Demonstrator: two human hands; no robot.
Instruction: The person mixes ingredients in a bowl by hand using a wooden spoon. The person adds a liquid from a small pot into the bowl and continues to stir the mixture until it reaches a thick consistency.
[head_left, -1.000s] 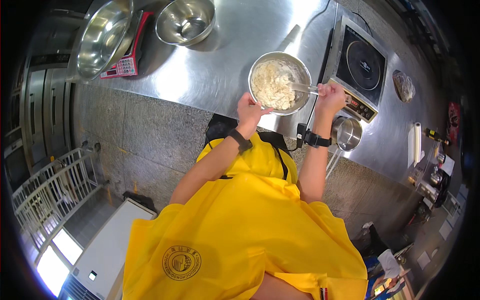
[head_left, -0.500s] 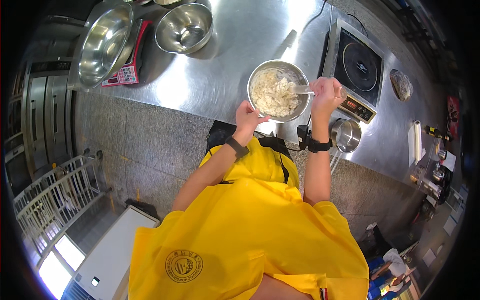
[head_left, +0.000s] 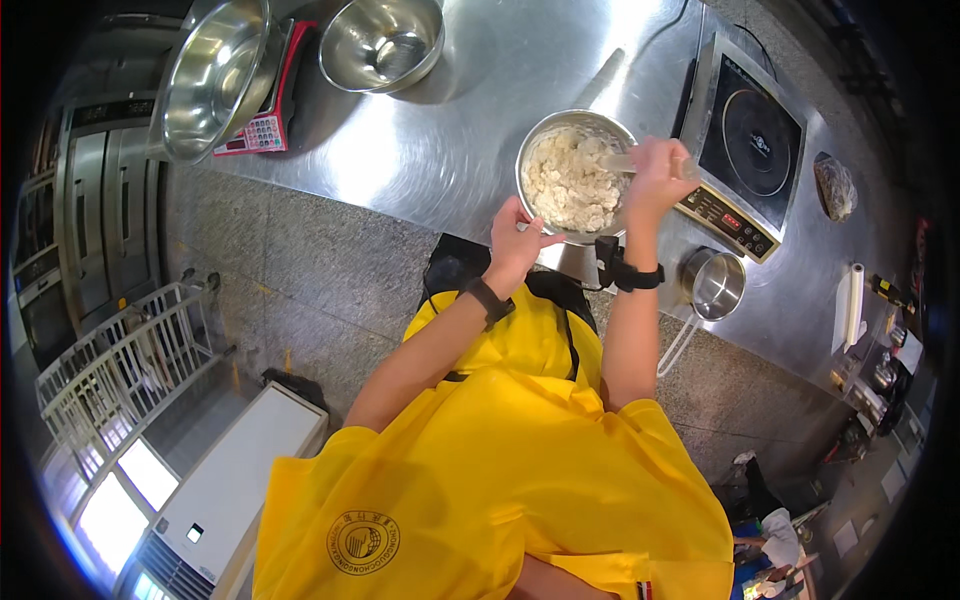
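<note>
A steel mixing bowl (head_left: 524, 190) stands near the front edge of the worktop, holding shaggy, crumbly pale dough (head_left: 575, 180). My left hand (head_left: 515, 243) grips the bowl's near-left rim, thumb and fingers closed on it. Over the right side of the bowl, my right hand (head_left: 655, 180) is closed around the handle of a pale spatula (head_left: 618, 163). The spatula's blade reaches leftward into the bowl, against the dough; its tip is hard to make out.
Right of the bowl lies an induction cooker (head_left: 755, 140), with a small steel saucepan (head_left: 716, 283) in front, its handle overhanging the edge. At left, a large steel bowl (head_left: 215, 75) sits on a red scale (head_left: 262, 133), beside another steel bowl (head_left: 382, 45). A plastic-wrapped item (head_left: 835, 187) lies far right.
The view has shifted, so the worktop things appear farther right. The spatula's blade has moved within the bowl and the dough is rearranged. Both hands keep their grips.
</note>
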